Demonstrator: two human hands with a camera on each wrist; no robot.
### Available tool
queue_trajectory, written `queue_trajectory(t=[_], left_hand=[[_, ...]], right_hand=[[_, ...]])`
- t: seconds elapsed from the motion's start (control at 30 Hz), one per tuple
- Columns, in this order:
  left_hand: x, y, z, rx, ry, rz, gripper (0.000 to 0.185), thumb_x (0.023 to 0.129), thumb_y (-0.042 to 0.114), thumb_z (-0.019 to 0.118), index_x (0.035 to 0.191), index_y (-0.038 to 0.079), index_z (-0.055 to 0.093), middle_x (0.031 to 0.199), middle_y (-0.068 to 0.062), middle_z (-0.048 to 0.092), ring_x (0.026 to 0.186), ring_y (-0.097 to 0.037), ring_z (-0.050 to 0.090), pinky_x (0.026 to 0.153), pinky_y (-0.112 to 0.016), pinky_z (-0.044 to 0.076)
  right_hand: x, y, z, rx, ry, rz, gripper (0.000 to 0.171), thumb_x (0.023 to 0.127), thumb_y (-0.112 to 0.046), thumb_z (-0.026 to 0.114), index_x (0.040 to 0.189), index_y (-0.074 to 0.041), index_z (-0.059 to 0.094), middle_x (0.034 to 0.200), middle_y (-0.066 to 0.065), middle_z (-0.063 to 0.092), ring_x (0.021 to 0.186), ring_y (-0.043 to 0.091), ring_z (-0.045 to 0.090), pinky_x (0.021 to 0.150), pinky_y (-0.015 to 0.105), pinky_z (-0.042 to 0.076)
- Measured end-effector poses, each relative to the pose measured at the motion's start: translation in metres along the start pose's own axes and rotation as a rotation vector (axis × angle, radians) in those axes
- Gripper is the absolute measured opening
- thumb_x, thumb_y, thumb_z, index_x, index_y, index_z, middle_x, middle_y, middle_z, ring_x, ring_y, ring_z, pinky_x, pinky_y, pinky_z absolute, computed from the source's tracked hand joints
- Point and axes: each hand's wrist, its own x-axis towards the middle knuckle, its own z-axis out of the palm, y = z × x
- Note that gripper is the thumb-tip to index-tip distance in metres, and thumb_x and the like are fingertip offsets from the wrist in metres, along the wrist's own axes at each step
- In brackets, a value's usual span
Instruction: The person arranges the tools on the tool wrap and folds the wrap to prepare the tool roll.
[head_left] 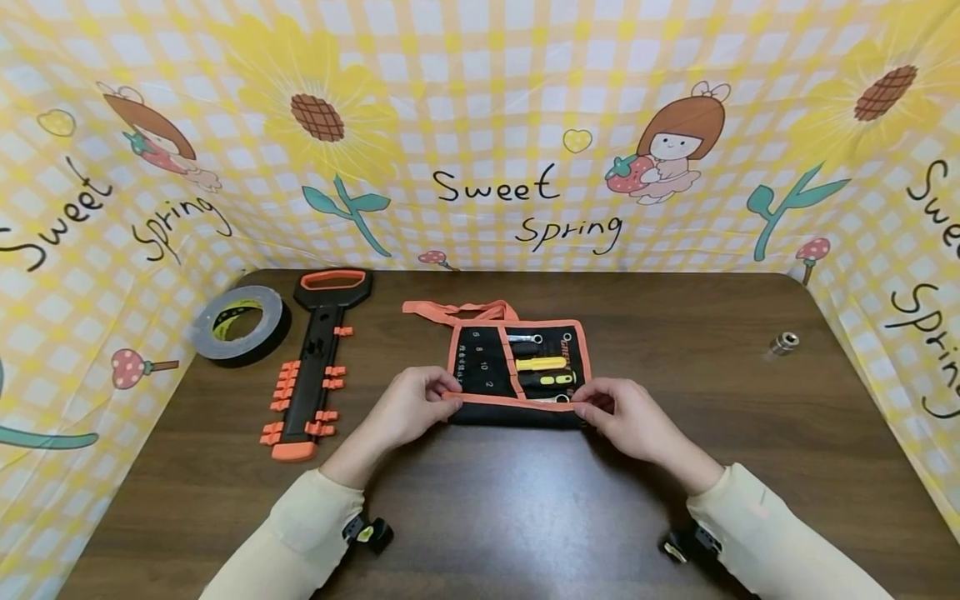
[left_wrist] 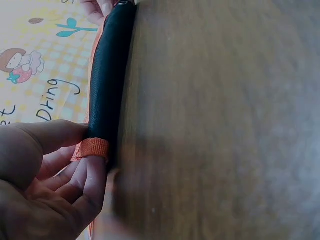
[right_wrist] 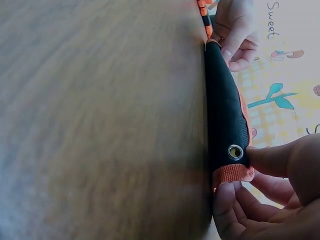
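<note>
A black tool pouch (head_left: 487, 413) with orange trim lies on the table, its near edge folded up into a roll. In its pockets are a yellow-handled tool (head_left: 542, 363), a black-and-yellow handle (head_left: 551, 379) and wrenches (head_left: 525, 339). My left hand (head_left: 416, 404) pinches the roll's left end by the orange edging, thumb on top. The right hand (head_left: 618, 412) pinches its right end, beside a metal eyelet (right_wrist: 235, 152) seen in the right wrist view. An orange strap (head_left: 465, 312) trails from the pouch's far left corner.
Left of the pouch lies a black rack (head_left: 318, 367) with orange clips and handle. A roll of tape (head_left: 240, 325) rests beyond it at the table's left edge. A small metal socket (head_left: 784, 342) is on the right. Patterned cloth (head_left: 495, 108) walls the table's back and sides.
</note>
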Motion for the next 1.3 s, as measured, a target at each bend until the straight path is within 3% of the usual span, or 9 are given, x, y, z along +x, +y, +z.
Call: queue_trajectory(t=[0.3, 0.47, 0.77, 0.87, 0.97, 1.1, 1.3], left_hand=[[-0.003, 0.002, 0.001, 0.087, 0.042, 0.079, 0.011, 0.096, 0.007, 0.081, 0.104, 0.009, 0.075, 0.095, -0.005, 0.071, 0.081, -0.014, 0.064, 0.073, -0.027, 0.056], [-0.006, -0.001, -0.002, 0.134, 0.003, 0.178, 0.007, 0.097, 0.007, 0.079, 0.101, 0.012, 0.079, 0.096, -0.003, 0.068, 0.082, -0.014, 0.060, 0.074, -0.024, 0.052], [-0.008, -0.004, -0.008, 0.280, -0.101, 0.343, 0.029, 0.093, 0.013, 0.086, 0.121, 0.013, 0.078, 0.104, 0.000, 0.064, 0.089, -0.013, 0.059, 0.081, -0.029, 0.053], [0.001, -0.018, -0.005, 0.290, -0.101, 0.420, 0.029, 0.093, 0.015, 0.086, 0.121, 0.012, 0.078, 0.102, 0.000, 0.062, 0.086, -0.013, 0.057, 0.076, -0.029, 0.049], [0.016, -0.043, 0.001, 0.297, -0.102, 0.454, 0.029, 0.094, 0.022, 0.086, 0.121, 0.018, 0.079, 0.104, 0.005, 0.062, 0.084, -0.010, 0.055, 0.073, -0.027, 0.047], [0.033, -0.069, 0.007, 0.335, -0.096, 0.429, 0.029, 0.094, 0.031, 0.086, 0.122, 0.030, 0.079, 0.109, 0.015, 0.062, 0.086, -0.005, 0.057, 0.073, -0.025, 0.050], [0.041, -0.080, 0.009, 0.361, -0.082, 0.406, 0.028, 0.093, 0.036, 0.086, 0.120, 0.035, 0.079, 0.109, 0.020, 0.060, 0.088, -0.005, 0.059, 0.073, -0.027, 0.052]], right_hand=[[0.004, -0.002, 0.001, 0.020, -0.005, 0.046, 0.007, 0.102, -0.008, 0.072, 0.105, -0.007, 0.079, 0.092, 0.002, 0.076, 0.078, 0.012, 0.062, 0.071, 0.026, 0.053], [0.005, -0.004, 0.002, 0.000, -0.005, 0.049, 0.008, 0.103, -0.008, 0.071, 0.106, -0.007, 0.078, 0.093, 0.002, 0.076, 0.080, 0.012, 0.062, 0.072, 0.027, 0.052], [0.005, -0.006, 0.002, 0.014, 0.024, 0.038, 0.007, 0.100, -0.005, 0.073, 0.106, -0.005, 0.077, 0.091, 0.003, 0.075, 0.079, 0.012, 0.063, 0.072, 0.026, 0.052], [0.004, -0.005, 0.001, 0.006, 0.048, 0.013, 0.007, 0.098, -0.004, 0.076, 0.105, -0.007, 0.077, 0.092, 0.002, 0.074, 0.081, 0.011, 0.062, 0.074, 0.026, 0.052], [0.001, -0.004, 0.002, -0.018, 0.085, -0.057, 0.010, 0.096, -0.002, 0.079, 0.101, -0.010, 0.077, 0.094, 0.000, 0.072, 0.081, 0.009, 0.060, 0.073, 0.025, 0.052], [-0.004, -0.001, 0.003, -0.051, 0.111, -0.183, 0.016, 0.092, -0.001, 0.083, 0.101, -0.014, 0.079, 0.096, -0.002, 0.069, 0.080, 0.007, 0.057, 0.069, 0.024, 0.050], [-0.008, 0.000, 0.003, -0.101, 0.073, -0.257, 0.026, 0.088, -0.001, 0.087, 0.109, -0.013, 0.077, 0.096, -0.002, 0.065, 0.081, 0.011, 0.055, 0.071, 0.025, 0.047]])
